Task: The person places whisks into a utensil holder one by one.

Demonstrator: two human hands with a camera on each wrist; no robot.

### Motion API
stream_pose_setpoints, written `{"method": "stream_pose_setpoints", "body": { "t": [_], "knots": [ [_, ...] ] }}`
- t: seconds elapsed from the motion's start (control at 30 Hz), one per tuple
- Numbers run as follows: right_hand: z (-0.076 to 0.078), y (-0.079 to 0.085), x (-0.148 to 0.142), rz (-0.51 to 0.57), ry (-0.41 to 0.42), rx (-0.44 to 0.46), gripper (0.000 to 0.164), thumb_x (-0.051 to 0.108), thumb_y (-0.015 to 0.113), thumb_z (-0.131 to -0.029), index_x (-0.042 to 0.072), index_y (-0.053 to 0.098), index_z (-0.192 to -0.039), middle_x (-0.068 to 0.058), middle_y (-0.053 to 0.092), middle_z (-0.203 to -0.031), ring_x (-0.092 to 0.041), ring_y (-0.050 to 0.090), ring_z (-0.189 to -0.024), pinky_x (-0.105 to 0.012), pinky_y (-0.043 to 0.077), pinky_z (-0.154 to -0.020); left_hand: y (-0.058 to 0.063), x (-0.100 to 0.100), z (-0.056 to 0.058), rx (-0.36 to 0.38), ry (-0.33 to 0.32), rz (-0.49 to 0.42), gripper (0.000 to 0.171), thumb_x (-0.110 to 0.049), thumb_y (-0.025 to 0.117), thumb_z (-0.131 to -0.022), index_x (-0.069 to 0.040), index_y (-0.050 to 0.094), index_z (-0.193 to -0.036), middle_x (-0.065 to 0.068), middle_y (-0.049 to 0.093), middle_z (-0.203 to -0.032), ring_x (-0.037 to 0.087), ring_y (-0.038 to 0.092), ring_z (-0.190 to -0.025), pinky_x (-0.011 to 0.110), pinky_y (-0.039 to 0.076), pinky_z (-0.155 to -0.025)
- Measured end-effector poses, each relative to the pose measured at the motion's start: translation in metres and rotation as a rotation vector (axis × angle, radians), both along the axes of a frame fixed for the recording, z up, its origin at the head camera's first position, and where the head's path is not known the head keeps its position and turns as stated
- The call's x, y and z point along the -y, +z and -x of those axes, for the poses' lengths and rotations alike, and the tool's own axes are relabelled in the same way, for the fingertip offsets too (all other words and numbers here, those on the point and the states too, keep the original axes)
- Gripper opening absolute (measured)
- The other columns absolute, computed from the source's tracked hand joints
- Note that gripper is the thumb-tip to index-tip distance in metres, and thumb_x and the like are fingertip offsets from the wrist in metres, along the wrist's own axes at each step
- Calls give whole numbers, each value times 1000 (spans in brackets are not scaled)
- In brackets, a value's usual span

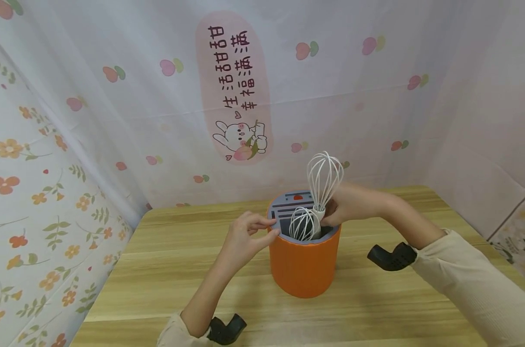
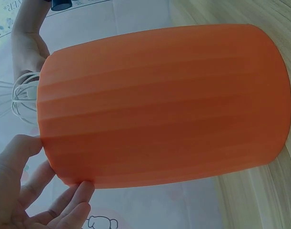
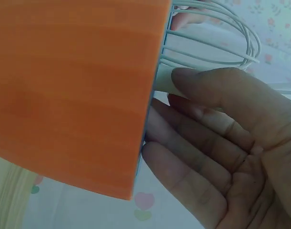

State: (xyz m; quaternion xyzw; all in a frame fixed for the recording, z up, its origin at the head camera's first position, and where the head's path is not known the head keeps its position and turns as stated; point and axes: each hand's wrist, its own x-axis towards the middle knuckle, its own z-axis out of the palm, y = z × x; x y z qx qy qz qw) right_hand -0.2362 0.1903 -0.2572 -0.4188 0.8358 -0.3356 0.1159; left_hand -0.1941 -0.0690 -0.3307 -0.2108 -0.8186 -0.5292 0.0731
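An orange knife and utensil holder (image 1: 303,270) with a grey slotted top stands on the table. In its front opening is a white balloon whisk (image 1: 325,178), wires up. My right hand (image 1: 349,205) pinches its pale handle (image 3: 166,80) between thumb and fingers, right at the rim. Beside it, a smaller white whisk (image 1: 302,224) shows its wire head at rim height, with its lower part hidden inside. My left hand (image 1: 245,236) holds the holder's left rim, thumb at the top edge and fingertips (image 2: 85,188) against the side.
The wooden table (image 1: 193,270) reaches back to a printed curtain (image 1: 158,120). A floral cloth (image 1: 41,193) hangs at the left. Black wrist mounts (image 1: 392,256) stick out from both forearms.
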Motion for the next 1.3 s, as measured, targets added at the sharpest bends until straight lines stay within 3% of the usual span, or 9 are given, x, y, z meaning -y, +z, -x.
{"method": "stream_pose_setpoints", "body": {
  "t": [0.53,0.83,1.3],
  "knots": [
    [-4,5,-13,-34,-41,46,26,19,74,-77,8,63,-98,1,67,-88,-15,64,-82,-31,52,-73,-1,0,1,1,-1,-7,18,-19,73,-79,-12,72,-96,6,57,-92,22,63,-89,49,44,-89],
    [-6,7,-23,-49,-80,-14,32,25,75,-77,3,66,-98,5,68,-84,-13,65,-77,-29,53,-67,0,1,0,4,-1,-6,18,-19,72,-80,-12,72,-96,5,57,-93,22,62,-89,47,44,-90],
    [-12,4,-35,-35,-89,66,44,23,75,-76,-2,60,-109,-5,68,-95,-12,66,-81,-28,52,-75,0,-1,1,6,0,-15,17,-16,73,-79,-11,72,-95,5,58,-93,23,62,-89,48,44,-89]
  ]
}}
